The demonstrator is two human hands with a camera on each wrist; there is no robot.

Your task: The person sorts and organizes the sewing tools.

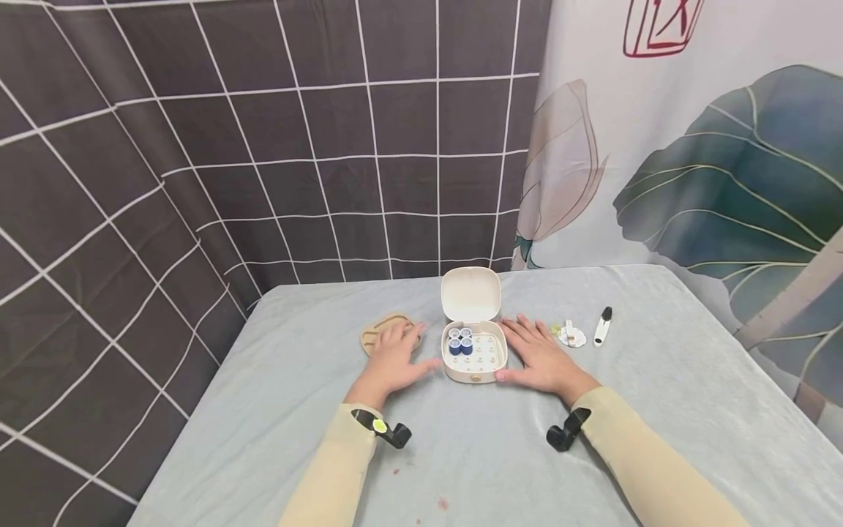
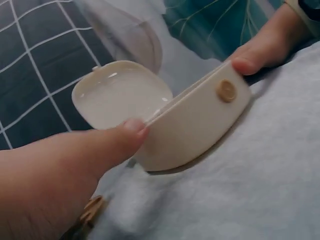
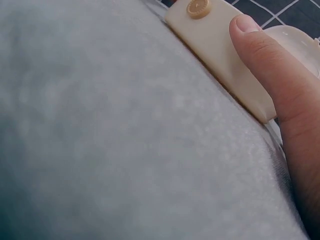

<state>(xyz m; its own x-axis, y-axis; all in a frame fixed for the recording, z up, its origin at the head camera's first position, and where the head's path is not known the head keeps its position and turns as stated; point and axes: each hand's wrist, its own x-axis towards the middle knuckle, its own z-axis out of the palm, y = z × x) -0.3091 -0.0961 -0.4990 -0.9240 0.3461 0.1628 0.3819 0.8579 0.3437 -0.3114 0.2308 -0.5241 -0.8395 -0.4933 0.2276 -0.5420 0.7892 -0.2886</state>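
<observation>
A cream box [image 1: 476, 376] stands on the cloth with its lid [image 1: 470, 294] raised; it looks like a sewing kit. Inside, several dark blue thread spools [image 1: 455, 348] sit at the back left of a white tray with rows of small pegs. My left hand [image 1: 394, 362] lies spread to the left, its fingers over a flat tan piece with slots [image 1: 370, 341], its thumb at the box's left side. Flat along the right side of the box rests my right hand [image 1: 543, 364], thumb near the front corner. A round tan button [image 2: 226, 91] marks the front wall.
Right of my right hand lie a small white piece [image 1: 571, 337] with something yellow-green beside it, and a slim white tool with a black end [image 1: 602, 328]. A pale grey cloth [image 1: 500, 468] covers the table. A dark grid curtain [image 1: 342, 183] hangs behind.
</observation>
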